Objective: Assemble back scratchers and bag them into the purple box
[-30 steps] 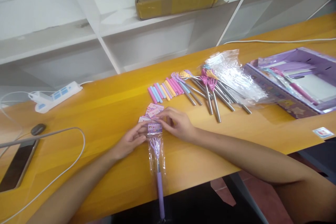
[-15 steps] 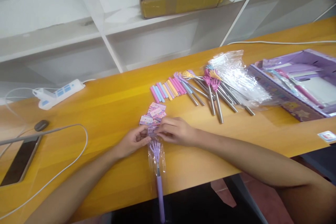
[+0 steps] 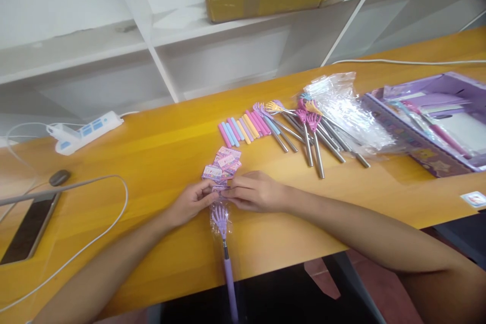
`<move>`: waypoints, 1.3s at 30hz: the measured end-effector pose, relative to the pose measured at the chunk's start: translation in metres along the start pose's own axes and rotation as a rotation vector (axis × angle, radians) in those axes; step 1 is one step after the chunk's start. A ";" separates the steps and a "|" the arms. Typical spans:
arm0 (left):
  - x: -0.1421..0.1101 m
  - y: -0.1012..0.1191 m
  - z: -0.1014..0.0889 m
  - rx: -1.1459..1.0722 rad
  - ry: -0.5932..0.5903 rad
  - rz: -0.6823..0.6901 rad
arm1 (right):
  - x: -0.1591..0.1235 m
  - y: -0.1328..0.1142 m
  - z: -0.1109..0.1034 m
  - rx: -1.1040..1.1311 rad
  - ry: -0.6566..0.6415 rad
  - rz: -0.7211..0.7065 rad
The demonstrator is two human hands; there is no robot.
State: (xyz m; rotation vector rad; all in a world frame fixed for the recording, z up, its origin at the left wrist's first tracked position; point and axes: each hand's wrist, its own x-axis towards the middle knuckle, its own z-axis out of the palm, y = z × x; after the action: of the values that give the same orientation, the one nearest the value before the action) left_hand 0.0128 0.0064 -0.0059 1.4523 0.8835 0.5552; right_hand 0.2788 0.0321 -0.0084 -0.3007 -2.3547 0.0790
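A purple back scratcher (image 3: 220, 220) lies inside a clear plastic bag (image 3: 229, 235), its handle reaching past the table's front edge. At the bag's top end, my left hand (image 3: 193, 202) pinches the left side, thumb and fingers closed. Opposite it, my right hand (image 3: 256, 191) grips the same end with bent fingers. A small printed card (image 3: 219, 189) shows between my fingertips at the bag's mouth; whether it is inside the plastic I cannot tell. Just beyond my hands sits a loose pile of similar pink and purple cards (image 3: 227, 160).
Coloured tubes (image 3: 243, 129) lie in a row behind the cards. Several back scratchers with metal rods (image 3: 318, 157) lie right of them, beside clear bags (image 3: 351, 111). A purple box (image 3: 429, 154) stands far right. At left are a power strip (image 3: 89, 131), phone (image 3: 30, 228) and white cable (image 3: 125, 200).
The bagged back scratcher's head end has shifted slightly left and up. My hands stay at the bag's top, with the card still between my fingertips.
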 end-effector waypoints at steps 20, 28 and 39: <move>-0.001 0.000 0.001 0.061 0.036 -0.013 | 0.000 -0.002 -0.004 -0.085 -0.095 -0.080; -0.001 0.003 0.003 0.017 0.018 -0.032 | 0.000 -0.004 -0.005 -0.063 -0.127 -0.049; -0.004 -0.002 -0.001 -0.045 -0.003 -0.012 | -0.005 -0.013 -0.004 0.354 -0.442 0.257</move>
State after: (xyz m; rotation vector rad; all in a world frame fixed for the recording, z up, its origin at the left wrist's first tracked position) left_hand 0.0098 0.0039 -0.0069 1.4062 0.8714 0.5600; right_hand 0.2825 0.0182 -0.0074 -0.4439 -2.6569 0.7438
